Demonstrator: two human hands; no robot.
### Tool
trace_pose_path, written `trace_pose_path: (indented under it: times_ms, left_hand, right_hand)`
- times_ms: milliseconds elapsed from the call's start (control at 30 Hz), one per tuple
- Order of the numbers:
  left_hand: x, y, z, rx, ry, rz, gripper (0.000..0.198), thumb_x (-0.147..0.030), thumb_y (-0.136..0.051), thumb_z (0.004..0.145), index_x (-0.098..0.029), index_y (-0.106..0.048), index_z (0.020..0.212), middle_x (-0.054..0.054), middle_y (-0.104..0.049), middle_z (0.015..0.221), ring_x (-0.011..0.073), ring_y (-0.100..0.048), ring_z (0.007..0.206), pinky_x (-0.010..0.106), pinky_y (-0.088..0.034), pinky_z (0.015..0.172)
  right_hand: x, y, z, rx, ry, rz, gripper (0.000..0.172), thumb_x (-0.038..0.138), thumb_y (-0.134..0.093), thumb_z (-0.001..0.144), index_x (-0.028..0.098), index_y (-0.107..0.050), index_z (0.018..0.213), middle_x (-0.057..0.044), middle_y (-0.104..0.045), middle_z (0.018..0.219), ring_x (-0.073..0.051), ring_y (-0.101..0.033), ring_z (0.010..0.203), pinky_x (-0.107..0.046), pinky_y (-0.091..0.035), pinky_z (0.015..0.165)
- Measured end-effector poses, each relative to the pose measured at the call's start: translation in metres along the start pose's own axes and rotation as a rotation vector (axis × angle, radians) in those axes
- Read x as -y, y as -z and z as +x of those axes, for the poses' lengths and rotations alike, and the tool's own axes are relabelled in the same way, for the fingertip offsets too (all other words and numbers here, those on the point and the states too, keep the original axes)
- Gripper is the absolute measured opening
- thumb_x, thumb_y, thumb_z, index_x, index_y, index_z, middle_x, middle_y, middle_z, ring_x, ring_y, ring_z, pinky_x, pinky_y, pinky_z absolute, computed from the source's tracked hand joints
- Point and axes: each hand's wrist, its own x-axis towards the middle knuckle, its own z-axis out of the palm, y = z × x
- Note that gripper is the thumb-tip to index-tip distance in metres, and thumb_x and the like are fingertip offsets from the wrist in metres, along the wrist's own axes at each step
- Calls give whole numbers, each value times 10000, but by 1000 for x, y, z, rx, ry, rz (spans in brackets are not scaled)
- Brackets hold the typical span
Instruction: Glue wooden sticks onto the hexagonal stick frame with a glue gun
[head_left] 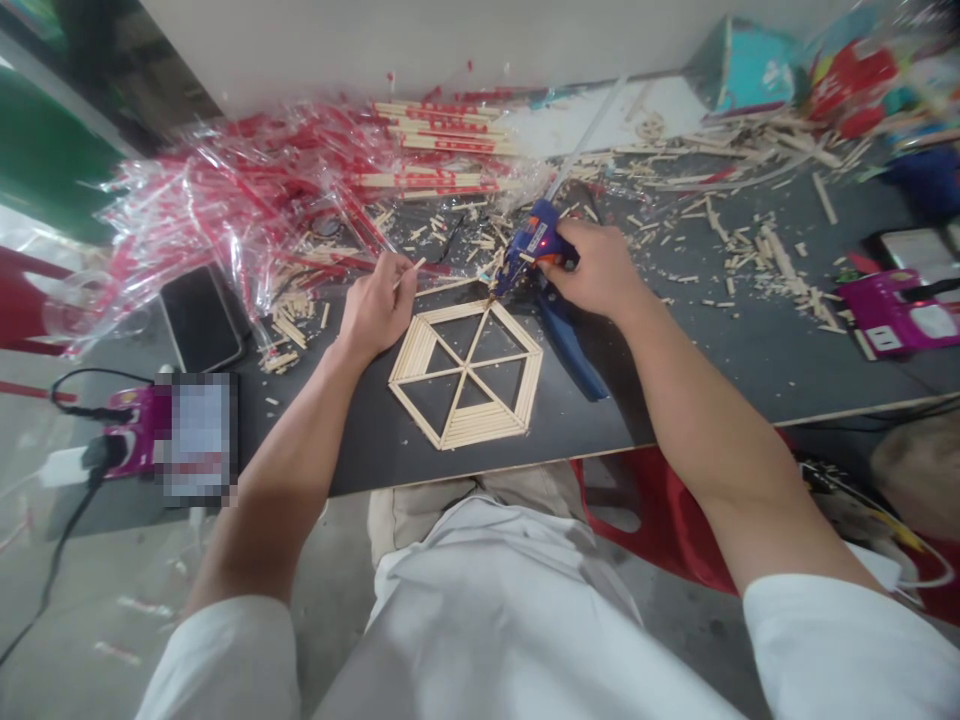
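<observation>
your right hand (592, 268) hiding most of the blue glue gun (534, 240), your left fingers (386, 268) covering one end of a thin wooden stick (415, 268), a pixelated label (200, 435) unreadable on the magenta box (131, 435), colourful packaging (851, 85) cut off at the top right, your white sleeves (825, 650) cut off below

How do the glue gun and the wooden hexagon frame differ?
The glue gun is blue plastic; the wooden hexagon frame is pale sticks. The gun is held up in the right hand; the frame lies flat on the black table. The gun is solid; the frame is open, with spokes. Both are close together, the gun's tip at the frame's top corner.
</observation>
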Motion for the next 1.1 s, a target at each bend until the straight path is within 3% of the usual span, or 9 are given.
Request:
trace_pose_path:
  times_ms: [633,833,1100]
  left_hand:
    - [2,-2,0,-15,-7,16,285,-418,-497,1063,-245,-665,1214,80,-777,941,235,-754,855,369,-571,868]
    - [3,-2,0,-20,-13,2,278,-404,-512,1058,-242,-687,1201,62,-755,873,212,-733,780,358,-578,861]
    - [2,-1,0,-11,8,-8,275,-387,-524,1049,-249,-694,1215,62,-759,888,225,-752,835,363,-571,880]
  right_hand:
    - [3,6,-1,7,5,23,282,438,-645,940,254,-641,1154,-143,-710,1137,-414,-662,1144,-585,-542,993]
    - [7,12,-1,11,31,14,298,341,-634,924,232,-656,1200,-166,-723,1204,-429,-655,1214,-593,-532,1027]
    - [8,13,-1,-19,14,23,331,316,-669,906,231,-663,1226,-161,-736,1223,-432,-677,1198,-602,-522,1045]
